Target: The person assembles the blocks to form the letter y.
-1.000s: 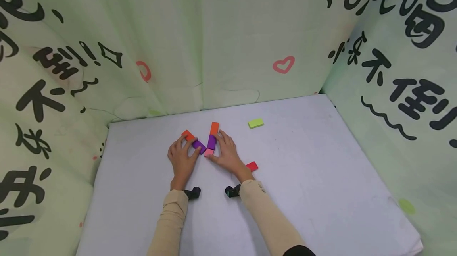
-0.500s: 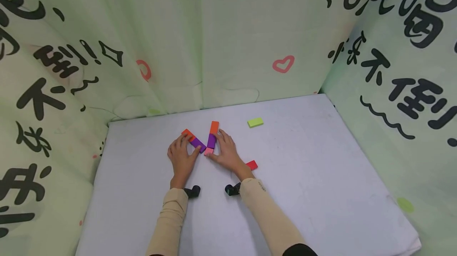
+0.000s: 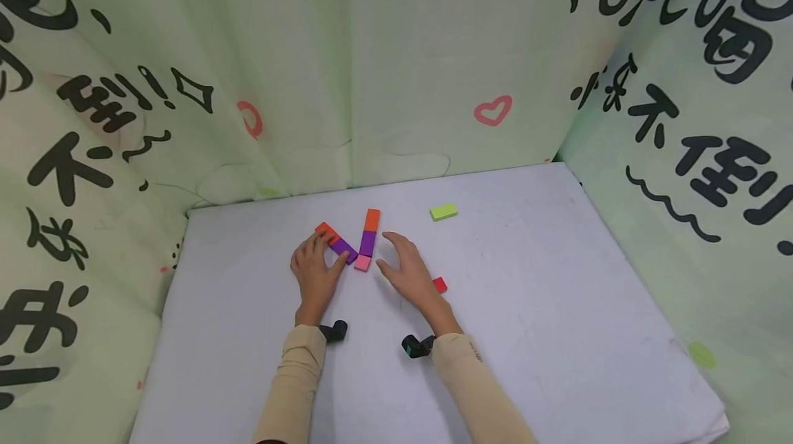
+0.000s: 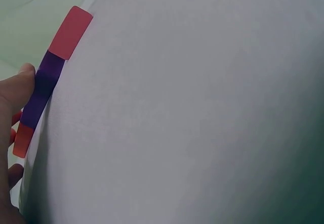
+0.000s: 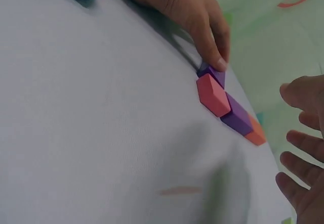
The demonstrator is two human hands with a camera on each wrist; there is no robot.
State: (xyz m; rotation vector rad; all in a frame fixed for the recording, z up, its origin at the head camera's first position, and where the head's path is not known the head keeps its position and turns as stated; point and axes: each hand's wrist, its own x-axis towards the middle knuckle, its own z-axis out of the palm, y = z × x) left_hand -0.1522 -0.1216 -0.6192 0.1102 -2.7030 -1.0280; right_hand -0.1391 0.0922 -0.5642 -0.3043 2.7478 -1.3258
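Observation:
My left hand (image 3: 317,279) holds the left branch of a V of small blocks, its thumb at a purple block (image 3: 345,251) and its fingers over an orange-red block (image 3: 323,228). A pink block (image 3: 363,263) lies at the V's point. From there the right branch runs away from me: another purple block (image 3: 367,244), then an orange block (image 3: 372,219). Just right of this branch, my right hand (image 3: 414,284) is apart from the blocks, thumb and fingers spread with nothing between them. In the right wrist view, the left thumb touches the nearer purple block (image 5: 215,76).
A lime-green block (image 3: 443,212) lies toward the back of the white table (image 3: 545,306). Partly behind the right hand is a red block (image 3: 440,285). A printed green curtain (image 3: 421,86) stands round the back and sides. Black wrist cameras jut inward from both sleeves.
My right hand has let go of the right branch and moved off to the right and slightly back toward me. The left hand and the blocks look unmoved.

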